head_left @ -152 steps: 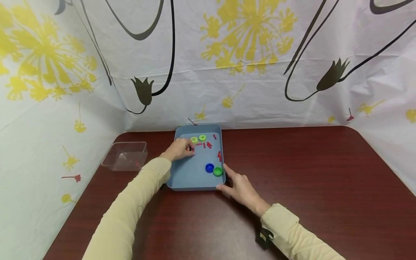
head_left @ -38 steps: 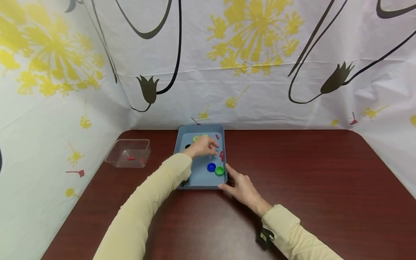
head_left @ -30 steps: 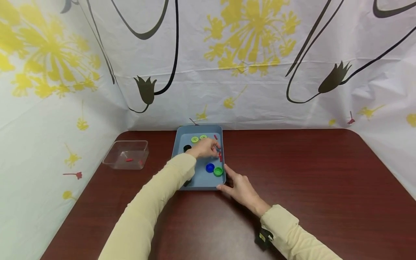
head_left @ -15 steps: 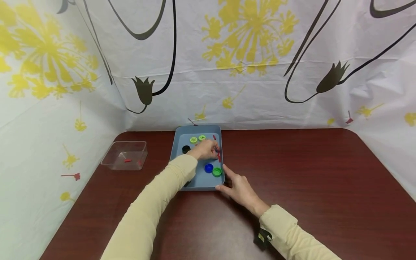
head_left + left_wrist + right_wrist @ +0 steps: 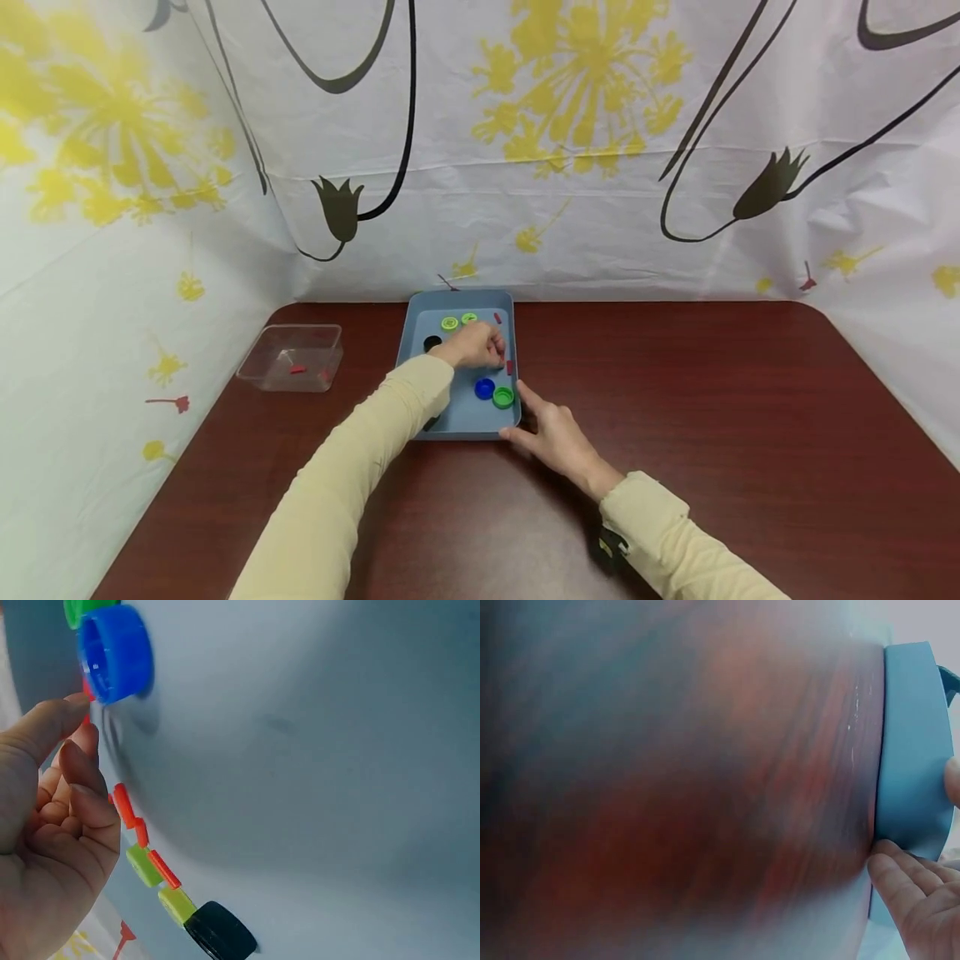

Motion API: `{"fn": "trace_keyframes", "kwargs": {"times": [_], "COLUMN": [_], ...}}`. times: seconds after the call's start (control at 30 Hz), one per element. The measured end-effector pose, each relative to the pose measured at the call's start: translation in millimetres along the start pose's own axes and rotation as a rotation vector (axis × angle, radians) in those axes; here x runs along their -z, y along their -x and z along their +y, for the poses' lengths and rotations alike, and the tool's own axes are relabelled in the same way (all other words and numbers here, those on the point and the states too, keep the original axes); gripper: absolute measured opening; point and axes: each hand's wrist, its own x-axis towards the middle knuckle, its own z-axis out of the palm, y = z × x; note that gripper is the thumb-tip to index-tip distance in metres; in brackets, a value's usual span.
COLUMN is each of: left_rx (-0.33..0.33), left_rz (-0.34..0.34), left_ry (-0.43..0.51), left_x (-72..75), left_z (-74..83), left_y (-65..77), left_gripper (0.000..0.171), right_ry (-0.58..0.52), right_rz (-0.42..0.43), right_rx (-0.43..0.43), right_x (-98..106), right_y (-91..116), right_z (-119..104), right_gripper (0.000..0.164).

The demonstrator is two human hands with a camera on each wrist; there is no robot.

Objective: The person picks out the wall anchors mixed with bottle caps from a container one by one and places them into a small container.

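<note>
My left hand (image 5: 474, 344) reaches into a blue-grey tray (image 5: 459, 423), thumb and index finger pinching a small red stick that is mostly hidden. In the left wrist view the thumb (image 5: 56, 720) comes close to a blue bottle cap (image 5: 124, 652), and a bit of red shows by the fingertips. A green cap (image 5: 503, 397) lies beside the blue one. Near the tray's right wall is another red stick (image 5: 510, 367). My right hand (image 5: 557, 437) holds the tray's near right corner, thumb on one wall and fingers on the other.
Two yellow-green caps (image 5: 449, 323), a black cap (image 5: 432, 342) and a red stick (image 5: 498, 318) lie toward the tray's far end. A clear plastic box (image 5: 291, 382) with red sticks in it stands to the left on the dark wooden table (image 5: 712, 417). A patterned cloth hangs behind.
Red sticks have appeared in the clear box's middle since the earliest frame. My left hand has moved right across the tray to the red sticks by its right wall. The right hand stays put.
</note>
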Motion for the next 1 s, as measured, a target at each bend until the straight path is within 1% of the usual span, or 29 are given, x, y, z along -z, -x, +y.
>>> {"fn": "trace_keyframes", "kwargs": {"times": [0.1, 0.23, 0.33, 0.43, 0.5, 0.6, 0.77, 0.9, 1.0], "left_rx": [-0.042, -0.060, -0.033, 0.009, 0.032, 0.069, 0.122, 0.163, 0.190], "left_rz": [0.028, 0.072, 0.111, 0.162, 0.202, 0.257, 0.344, 0.387, 0.405], "left_ry": [0.022, 0.083, 0.147, 0.217, 0.263, 0.328, 0.386, 0.428, 0.438], "left_x": [8.5, 23.4, 34.4, 44.1, 49.6, 55.9, 67.2, 79.9, 88.2], "left_z": [-1.1, -4.5, -12.6, -23.7, -32.5, -44.6, -67.0, -83.3, -96.4], "left_y": [8.2, 23.3, 37.3, 53.9, 65.9, 79.9, 101.9, 122.7, 137.3], "left_gripper": [0.019, 0.022, 0.025, 0.027, 0.026, 0.025, 0.027, 0.029, 0.031], "right_ry": [0.009, 0.028, 0.047, 0.051, 0.041, 0.024, -0.001, 0.000, -0.006], "right_rz": [-0.018, -0.032, -0.044, -0.059, -0.074, -0.078, -0.093, -0.093, -0.094], "right_rx": [-0.016, -0.022, -0.025, -0.035, -0.044, -0.051, -0.058, -0.049, -0.049], "right_x": [0.8, 2.0, 3.1, 3.8, 4.1, 5.5, 6.5, 6.1, 5.4], "right_y": [-0.5, -1.7, -2.8, -3.5, -3.7, -3.0, -3.4, -4.5, -4.8], "right_z": [-2.4, -4.6, -6.2, -8.4, -10.2, -10.4, -10.2, -10.4, -10.7], "right_gripper": [0.077, 0.076, 0.076, 0.076, 0.077, 0.077, 0.077, 0.077, 0.077]}}
